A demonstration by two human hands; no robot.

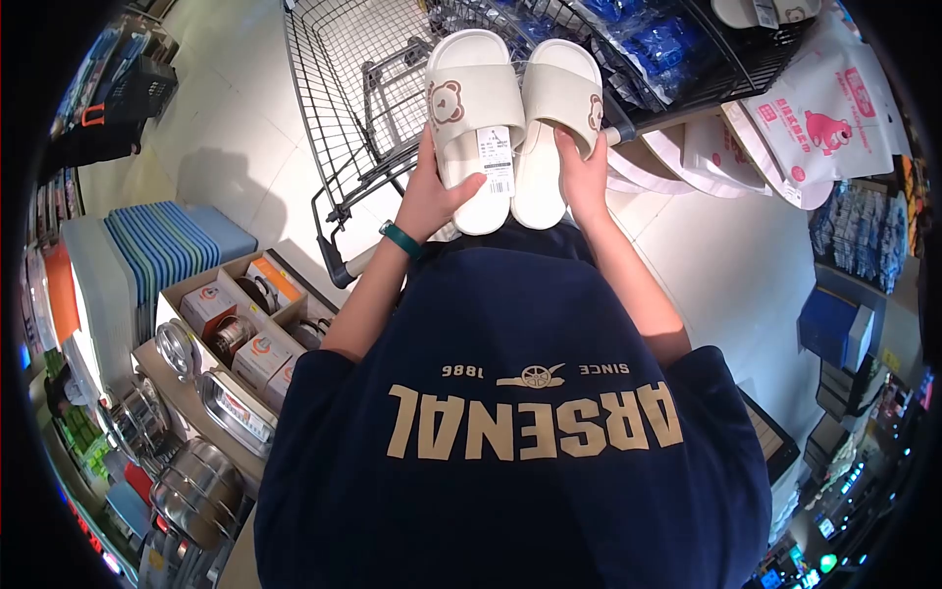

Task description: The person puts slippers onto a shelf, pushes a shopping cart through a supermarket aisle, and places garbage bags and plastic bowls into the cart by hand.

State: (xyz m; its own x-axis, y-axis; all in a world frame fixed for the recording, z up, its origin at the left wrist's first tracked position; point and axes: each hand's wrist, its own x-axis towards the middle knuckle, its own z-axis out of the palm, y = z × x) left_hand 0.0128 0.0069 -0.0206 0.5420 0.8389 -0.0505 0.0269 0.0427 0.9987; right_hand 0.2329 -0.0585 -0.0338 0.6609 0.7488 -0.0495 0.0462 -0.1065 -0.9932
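Observation:
A pair of cream slide slippers (476,108) with a brown bear printed on the straps is held up in front of me, toes pointing away. My left hand (437,191) grips the left slipper by its outer side, thumb lying on the footbed beside a white price tag (497,162). Round the outer edge of the right slipper (561,93) closes my right hand (586,177), its thumb near the strap. Some fingers of both hands are hidden beneath the soles. Just beyond the slippers stands a black wire shopping cart (339,108).
Blue plastic-wrapped goods (662,49) fill a black basket at the upper right, near white-and-pink packages (824,123). On my left are boxed mugs in a divided display (260,358), metal pans (196,491) and striped folded boards (162,240). Tiled floor (235,108) runs alongside the cart.

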